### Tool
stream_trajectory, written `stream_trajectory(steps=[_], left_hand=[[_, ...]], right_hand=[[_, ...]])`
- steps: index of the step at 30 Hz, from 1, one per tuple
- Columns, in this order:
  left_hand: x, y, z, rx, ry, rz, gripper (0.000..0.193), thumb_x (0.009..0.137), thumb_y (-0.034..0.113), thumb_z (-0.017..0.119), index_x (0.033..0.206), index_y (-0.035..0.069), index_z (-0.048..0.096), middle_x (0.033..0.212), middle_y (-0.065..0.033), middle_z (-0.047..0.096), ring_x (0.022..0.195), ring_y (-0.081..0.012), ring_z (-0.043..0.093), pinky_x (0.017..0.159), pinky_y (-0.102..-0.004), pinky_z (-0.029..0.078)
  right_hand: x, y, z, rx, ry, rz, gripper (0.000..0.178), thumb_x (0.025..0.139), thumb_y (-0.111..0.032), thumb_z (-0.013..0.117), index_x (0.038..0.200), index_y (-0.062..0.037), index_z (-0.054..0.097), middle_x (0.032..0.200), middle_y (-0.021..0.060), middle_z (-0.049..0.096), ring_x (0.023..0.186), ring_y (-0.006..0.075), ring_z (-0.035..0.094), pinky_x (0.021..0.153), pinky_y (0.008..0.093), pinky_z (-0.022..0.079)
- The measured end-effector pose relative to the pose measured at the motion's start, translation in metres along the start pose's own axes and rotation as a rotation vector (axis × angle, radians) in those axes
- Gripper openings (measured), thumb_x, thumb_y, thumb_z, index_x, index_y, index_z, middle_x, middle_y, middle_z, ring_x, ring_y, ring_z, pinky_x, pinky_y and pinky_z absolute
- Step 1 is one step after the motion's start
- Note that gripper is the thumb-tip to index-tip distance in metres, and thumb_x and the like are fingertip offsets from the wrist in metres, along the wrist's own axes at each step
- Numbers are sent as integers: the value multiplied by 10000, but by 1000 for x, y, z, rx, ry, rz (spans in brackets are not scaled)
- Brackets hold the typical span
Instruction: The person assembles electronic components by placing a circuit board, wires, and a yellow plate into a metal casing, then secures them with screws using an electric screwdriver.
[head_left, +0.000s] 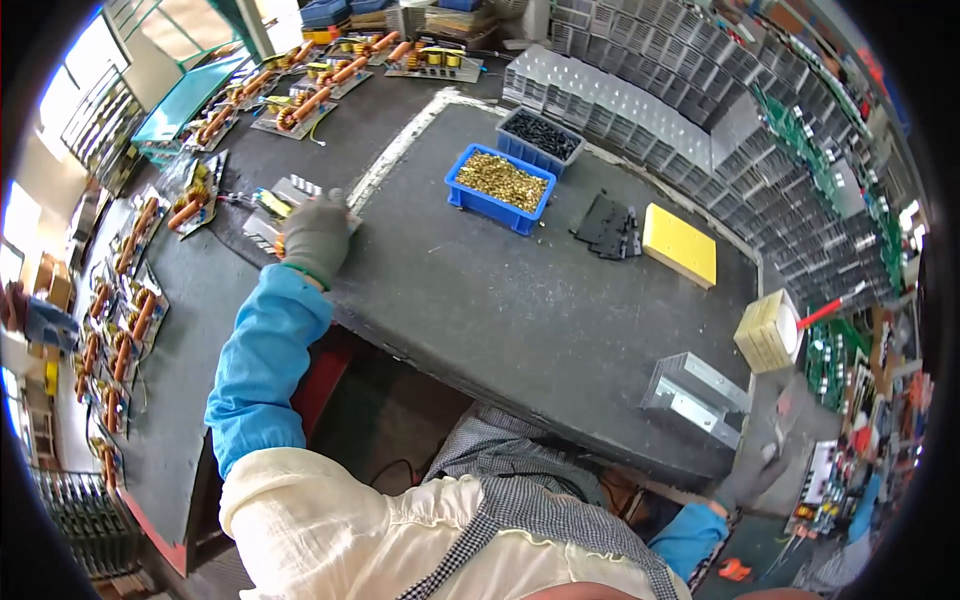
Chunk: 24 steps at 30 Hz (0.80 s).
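Note:
My left hand [319,240], in a grey glove with a blue sleeve, reaches to the far left of the dark table. Its fingers are closed over the edge of a circuit board [272,208] with yellow parts and metal fins; the palm side is hidden. At the far right, my gloved right hand [748,482] is low beside the table edge, its fingers smeared by motion. Nearest to it on the tabletop stands a silver aluminium heat sink [697,398]. Whether the right hand holds anything does not show.
A blue bin of brass-coloured small parts [530,217] and a bin of black parts [575,150] stand mid-table. Beyond are black pieces [608,228], a yellow pad [680,245] and stacked heat sinks [610,108]. Several boards with copper coils [135,325] line the left.

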<state>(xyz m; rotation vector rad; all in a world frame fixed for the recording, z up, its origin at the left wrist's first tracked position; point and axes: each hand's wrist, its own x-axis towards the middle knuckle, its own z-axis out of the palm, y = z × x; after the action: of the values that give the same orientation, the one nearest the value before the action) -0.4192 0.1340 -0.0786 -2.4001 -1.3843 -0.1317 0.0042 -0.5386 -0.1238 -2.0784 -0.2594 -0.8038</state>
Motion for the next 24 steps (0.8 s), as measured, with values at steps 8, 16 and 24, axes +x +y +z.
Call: stream_trajectory(steps=[8,16,24], left_hand=[[-20,93,-44,-117,-77,123,170,949,154,586,1078,71,659,1000,-119,756,947,-302,758,751,-435,608],[-39,150,-68,-251,-108,199,269,976,331,631,1089,88,607,925,-126,732,896,-324,742,734,-446,590],[-51,60,-111,-816,-79,149,708,842,399,849,1423,85,595,1254,-200,698,1164,-308,680,965,-401,534]], right_hand=[[-1,-3,-12,68,31,-7,447,1075,-222,526,1433,45,519,1402,207,586,1242,300,577,1066,387,443],[-6,-62,-18,193,113,42,400,1066,-212,539,1331,85,583,1286,201,654,1118,286,634,983,386,502],[-67,-229,-14,471,-355,-583,380,1023,-156,514,1320,68,590,1230,215,677,1082,319,664,966,440,541]])
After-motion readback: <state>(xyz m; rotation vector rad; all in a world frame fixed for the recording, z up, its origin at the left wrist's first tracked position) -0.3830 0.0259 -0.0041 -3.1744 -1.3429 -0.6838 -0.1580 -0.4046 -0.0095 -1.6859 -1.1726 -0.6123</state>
